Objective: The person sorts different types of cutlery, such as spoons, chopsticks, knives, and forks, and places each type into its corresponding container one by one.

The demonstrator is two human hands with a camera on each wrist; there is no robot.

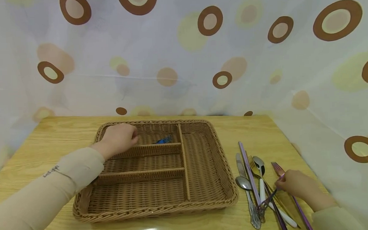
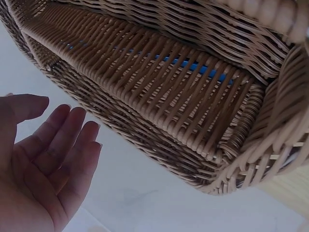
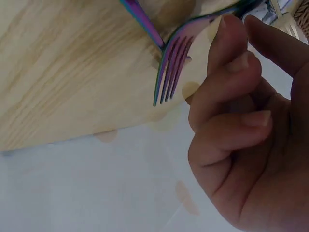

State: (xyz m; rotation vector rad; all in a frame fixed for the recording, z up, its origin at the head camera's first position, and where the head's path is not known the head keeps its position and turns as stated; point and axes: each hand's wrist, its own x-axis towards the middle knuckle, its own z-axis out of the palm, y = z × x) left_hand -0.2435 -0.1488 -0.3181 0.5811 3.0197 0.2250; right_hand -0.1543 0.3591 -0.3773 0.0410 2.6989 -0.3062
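The pinched fork [image 3: 180,41] is shining purple with green edges, and the basket fork [image 1: 164,140] is appearing blue. The basket [image 1: 219,157] is displaying brown weave; the whitish cloth [image 1: 157,41] is carrying brown-ringed circles.

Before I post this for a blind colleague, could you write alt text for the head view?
A right hand holds a purple fork among cutlery on a wooden table. The left hand is by a divided wicker basket, a blue fork in its far-left compartment.
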